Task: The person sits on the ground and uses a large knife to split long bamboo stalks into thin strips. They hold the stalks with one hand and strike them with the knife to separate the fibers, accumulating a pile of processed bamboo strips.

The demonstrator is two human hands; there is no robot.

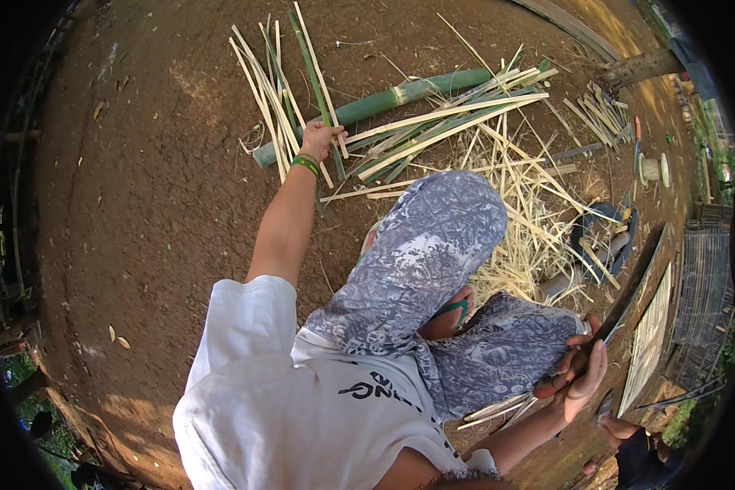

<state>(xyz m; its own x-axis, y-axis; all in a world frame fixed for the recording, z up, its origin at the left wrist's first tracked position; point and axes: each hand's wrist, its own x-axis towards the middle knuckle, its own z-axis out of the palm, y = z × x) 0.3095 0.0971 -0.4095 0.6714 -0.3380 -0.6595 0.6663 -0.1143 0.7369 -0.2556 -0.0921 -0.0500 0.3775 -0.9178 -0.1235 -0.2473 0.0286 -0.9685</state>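
My left arm reaches out to the far side, and my left hand (322, 140) is closed on a bamboo strip (308, 61), green on its outer face. A pale strip lies close along it; whether my fingers hold that one too, I cannot make out. Beneath this hand runs a thick green bamboo pole (433, 87) on the ground, with other split strips (263, 90) leaning across its left end. At my right knee, my right hand (581, 371) grips the dark handle of a machete (635, 282), its long blade pointing up and away.
More split strips (465, 122) lie crosswise over the pole's right part. Pale shavings (518, 237) are heaped beyond my knees. Farther right are a dark slipper (596, 224), a spool (653, 171) and a short strip bundle (600, 114). Another person's hand (619, 429) shows at lower right.
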